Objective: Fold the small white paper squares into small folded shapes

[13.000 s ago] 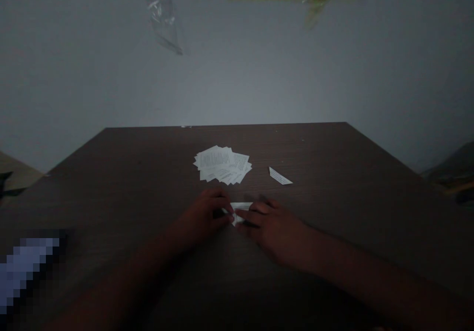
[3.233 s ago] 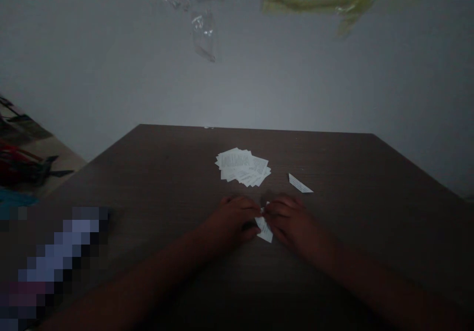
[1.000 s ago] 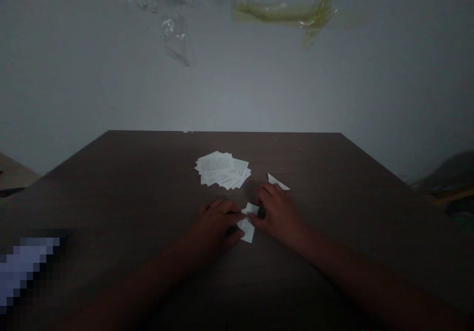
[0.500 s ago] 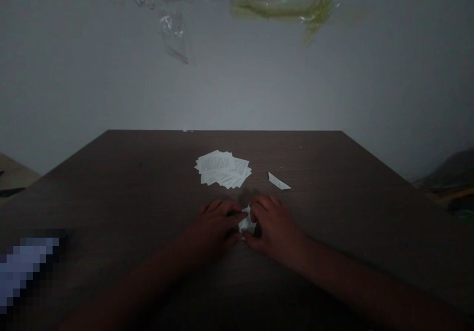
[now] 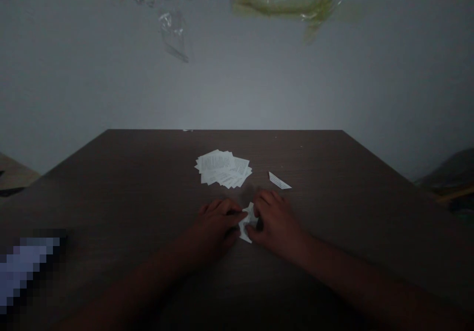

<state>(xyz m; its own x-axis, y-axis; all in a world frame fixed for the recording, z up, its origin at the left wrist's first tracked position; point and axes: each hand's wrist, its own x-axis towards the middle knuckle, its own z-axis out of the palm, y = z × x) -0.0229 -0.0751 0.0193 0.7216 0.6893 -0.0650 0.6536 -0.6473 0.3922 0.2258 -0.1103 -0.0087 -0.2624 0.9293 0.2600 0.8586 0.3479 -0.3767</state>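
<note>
A small piece of white paper (image 5: 249,218) lies on the dark table between my two hands, its sides partly covered by fingers. My left hand (image 5: 218,225) grips its left side, the index fingertip resting on top and the thumb nearer me. On the right side, my right hand (image 5: 276,222) has its fingers curled at the far edge and its thumb at the near part. Just beyond the hands is a fanned pile of printed paper pieces (image 5: 222,169). A narrow folded paper strip (image 5: 279,180) with slanted ends lies right of the pile.
The brown wooden table (image 5: 148,173) reaches back to a grey wall (image 5: 240,84). Clear tape (image 5: 174,34) and yellowish tape (image 5: 281,6) stick to the wall. A blurred-out bright object (image 5: 27,267) is at the left. Tiny scraps lie near the far edge.
My right hand has shifted slightly up and right. More of the small paper shows between the hands, with its near corner now pointing out below the thumbs.
</note>
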